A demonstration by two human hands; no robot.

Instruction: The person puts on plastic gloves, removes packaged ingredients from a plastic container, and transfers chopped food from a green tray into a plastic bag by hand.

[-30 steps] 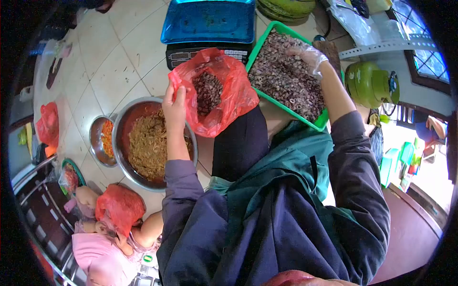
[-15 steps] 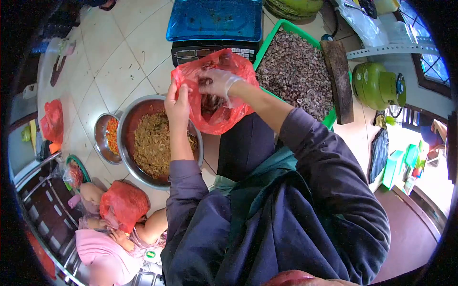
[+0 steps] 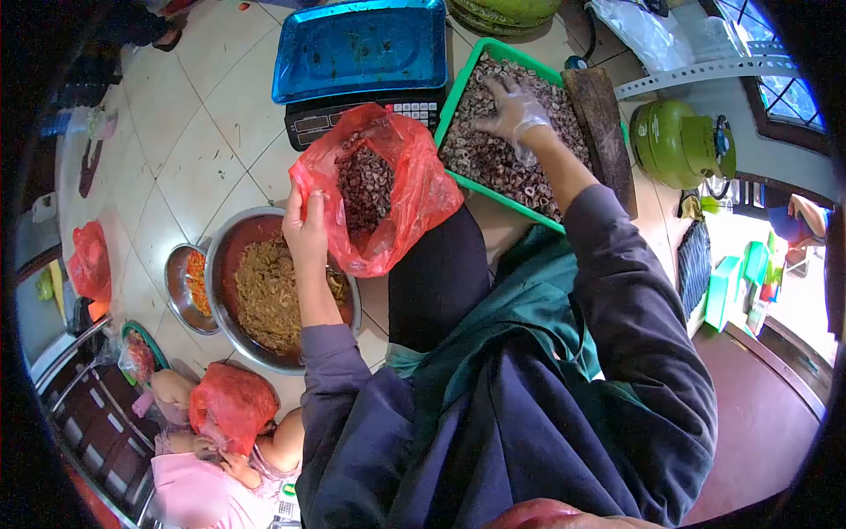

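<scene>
My left hand (image 3: 306, 225) pinches the rim of a thin red plastic bag (image 3: 419, 198) and keeps its mouth wide. Inside the bag lie small purplish-brown sliced pieces (image 3: 363, 181). To the right, my right hand (image 3: 511, 115), in a clear plastic glove, is over a green tray (image 3: 515, 204) with its fingers spread and nothing seen in them. A thick layer of ring-shaped, purplish-grey slices (image 3: 476, 145) fills the tray; their exact kind is unclear. Whether the fingertips touch the slices cannot be made out.
A digital scale with a blue pan (image 3: 361, 53) stands behind the bag. Left are a large metal bowl (image 3: 231, 339) of brownish mixture and a small bowl (image 3: 179, 304) of orange bits. A wooden board (image 3: 604, 141) and green gas cylinder (image 3: 665, 145) stand right. Another person holds a red bag (image 3: 231, 406).
My right hand has come out of the red bag and moved right, over the tray, its fingers spreading. My left hand still grips the bag's rim. The whole view has shifted slightly.
</scene>
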